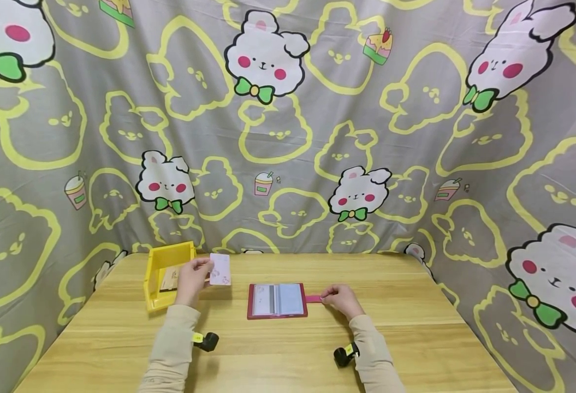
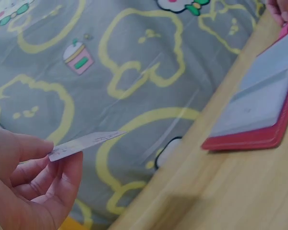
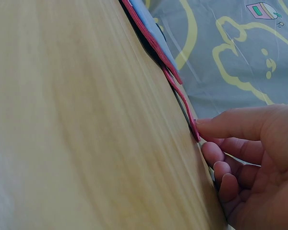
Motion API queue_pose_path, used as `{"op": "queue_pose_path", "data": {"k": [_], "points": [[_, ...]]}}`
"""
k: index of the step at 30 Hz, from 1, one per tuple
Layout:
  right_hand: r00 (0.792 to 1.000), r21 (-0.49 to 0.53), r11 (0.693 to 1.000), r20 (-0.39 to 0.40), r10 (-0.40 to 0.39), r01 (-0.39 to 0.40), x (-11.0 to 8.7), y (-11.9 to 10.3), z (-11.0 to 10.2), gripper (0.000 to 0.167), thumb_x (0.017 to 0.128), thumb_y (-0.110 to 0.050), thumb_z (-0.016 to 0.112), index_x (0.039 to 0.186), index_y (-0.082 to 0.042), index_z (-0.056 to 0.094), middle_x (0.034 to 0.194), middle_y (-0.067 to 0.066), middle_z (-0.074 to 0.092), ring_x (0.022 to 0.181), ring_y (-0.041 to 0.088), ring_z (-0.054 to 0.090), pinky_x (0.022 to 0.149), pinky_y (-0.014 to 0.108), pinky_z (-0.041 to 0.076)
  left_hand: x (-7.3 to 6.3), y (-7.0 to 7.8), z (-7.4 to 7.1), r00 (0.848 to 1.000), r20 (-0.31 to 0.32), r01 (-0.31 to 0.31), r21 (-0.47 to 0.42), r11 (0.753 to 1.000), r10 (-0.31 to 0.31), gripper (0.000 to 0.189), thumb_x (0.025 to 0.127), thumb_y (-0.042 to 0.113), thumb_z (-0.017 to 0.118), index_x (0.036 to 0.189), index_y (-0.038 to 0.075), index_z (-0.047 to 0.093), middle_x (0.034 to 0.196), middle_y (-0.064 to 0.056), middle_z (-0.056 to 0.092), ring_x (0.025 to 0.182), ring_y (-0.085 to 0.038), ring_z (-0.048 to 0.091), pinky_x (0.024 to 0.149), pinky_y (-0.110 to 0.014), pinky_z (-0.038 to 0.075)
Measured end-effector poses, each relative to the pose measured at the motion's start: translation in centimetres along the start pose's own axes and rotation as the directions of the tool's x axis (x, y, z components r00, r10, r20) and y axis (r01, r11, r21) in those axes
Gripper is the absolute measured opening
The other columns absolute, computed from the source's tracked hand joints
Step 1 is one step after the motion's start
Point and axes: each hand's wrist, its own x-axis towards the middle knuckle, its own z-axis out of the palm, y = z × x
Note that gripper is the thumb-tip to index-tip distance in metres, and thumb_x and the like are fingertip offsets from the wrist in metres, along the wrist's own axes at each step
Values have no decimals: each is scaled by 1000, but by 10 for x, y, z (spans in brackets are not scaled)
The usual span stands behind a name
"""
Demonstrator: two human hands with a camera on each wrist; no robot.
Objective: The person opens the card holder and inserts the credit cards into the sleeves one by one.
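Note:
My left hand [image 1: 191, 279] pinches a pale pink printed card [image 1: 220, 269] between thumb and fingers, held above the table just right of the yellow bin. In the left wrist view the card [image 2: 84, 144] appears nearly edge-on. A red card holder [image 1: 277, 301] lies spread out on the table between my hands, with clear sleeves inside. Its pink strap [image 1: 313, 298] reaches out to the right. My right hand [image 1: 343, 299] pinches the strap's end, as the strap [image 3: 185, 103] in the right wrist view confirms.
A yellow bin [image 1: 156, 297] at the left back of the wooden table [image 1: 268, 355] holds a brown card-like piece [image 1: 170, 277]. Behind the table hangs a grey patterned curtain [image 1: 288, 125]. Black wrist cameras [image 1: 211, 341] are worn on both forearms.

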Motion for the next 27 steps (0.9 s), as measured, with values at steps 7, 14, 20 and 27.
{"op": "queue_pose_path", "data": {"k": [7, 14, 20, 27], "points": [[1000, -9, 1000, 1, 4, -4, 1, -3, 0, 7, 79, 1, 71, 85, 2, 69, 77, 7, 64, 66, 15, 51, 58, 25, 42, -5, -8, 21, 998, 48, 28, -22, 999, -27, 32, 96, 15, 58, 120, -6, 58, 85, -1, 61, 72, -8, 60, 60, -22, 54], [1000, -41, 999, 0, 2, -2, 3, -2, -1, 6, 81, -1, 71, 86, 0, 70, 80, 8, 66, 67, 15, 52, 59, 26, 43, -12, -16, 41, 996, 73, 49, -41, 998, -46, 30, 95, 13, 59, 118, -6, 60, 91, -7, 61, 74, -10, 59, 59, -22, 51], [1000, -23, 1000, 0, 5, -5, 3, -3, -1, 7, 83, -4, 70, 89, 0, 69, 85, 9, 66, 70, 16, 52, 62, 26, 42, -16, -25, 59, 991, 114, 80, -128, 989, -65, 27, 95, 9, 59, 116, -8, 59, 85, -5, 60, 70, -10, 58, 54, -21, 48], [995, 86, 996, -98, -21, 30, 2, -16, -2, 15, 87, -7, 64, 98, 4, 67, 81, 8, 62, 67, 18, 55, 55, 28, 45, -28, -30, 76, 981, 177, 111, -167, 980, -81, 27, 94, 7, 58, 115, -11, 57, 81, -3, 59, 68, -10, 59, 55, -21, 51]]}}
